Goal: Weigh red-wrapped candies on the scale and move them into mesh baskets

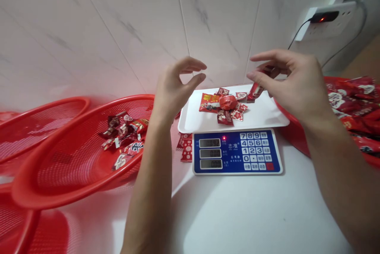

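Right hand (297,83) pinching candy packet (255,91), above tray (264,115)

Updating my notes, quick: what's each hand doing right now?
Left hand: open, holding nothing.
Right hand: pinched shut on a red candy packet.

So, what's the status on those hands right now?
Left hand empty, raised beside white tray. Right hand pinching red candy packet. More wrapped candies on tray, atop digital scale.

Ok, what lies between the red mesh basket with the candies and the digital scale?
In the head view: red-and-white candy packets on the white counter, and the left forearm.
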Action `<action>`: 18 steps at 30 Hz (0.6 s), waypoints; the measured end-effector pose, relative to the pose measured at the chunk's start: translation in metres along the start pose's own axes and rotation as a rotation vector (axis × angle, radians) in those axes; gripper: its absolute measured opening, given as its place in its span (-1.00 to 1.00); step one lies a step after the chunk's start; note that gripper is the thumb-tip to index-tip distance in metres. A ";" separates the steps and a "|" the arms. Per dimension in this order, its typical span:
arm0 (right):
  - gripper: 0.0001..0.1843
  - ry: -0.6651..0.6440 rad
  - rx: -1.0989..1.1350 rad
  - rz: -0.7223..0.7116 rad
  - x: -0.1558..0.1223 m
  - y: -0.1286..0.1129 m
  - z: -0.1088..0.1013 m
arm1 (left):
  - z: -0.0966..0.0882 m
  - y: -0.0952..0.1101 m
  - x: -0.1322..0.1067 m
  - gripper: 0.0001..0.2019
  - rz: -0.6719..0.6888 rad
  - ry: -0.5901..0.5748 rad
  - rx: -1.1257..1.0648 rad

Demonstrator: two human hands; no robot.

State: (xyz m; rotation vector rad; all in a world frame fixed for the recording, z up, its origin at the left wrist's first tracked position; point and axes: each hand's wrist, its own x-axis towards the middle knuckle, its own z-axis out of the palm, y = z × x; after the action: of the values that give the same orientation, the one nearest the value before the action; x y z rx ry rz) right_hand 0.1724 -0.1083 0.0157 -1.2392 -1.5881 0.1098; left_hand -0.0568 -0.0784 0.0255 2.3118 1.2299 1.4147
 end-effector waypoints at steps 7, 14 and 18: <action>-0.69 -0.022 -0.023 0.032 0.001 0.000 0.000 | 0.001 0.000 0.001 -0.85 0.000 -0.002 0.000; -0.78 -0.173 -0.250 0.034 0.007 0.034 0.022 | 0.002 0.000 0.001 -0.85 -0.003 -0.008 0.009; -0.63 -0.578 -0.263 0.029 0.004 0.041 0.031 | 0.003 0.000 0.001 -0.88 -0.010 -0.027 -0.015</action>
State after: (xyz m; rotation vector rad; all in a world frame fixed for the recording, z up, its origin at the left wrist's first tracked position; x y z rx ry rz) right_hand 0.1753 -0.0717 -0.0201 -1.5234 -2.1317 0.3074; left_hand -0.0545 -0.0768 0.0252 2.3038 1.2168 1.3808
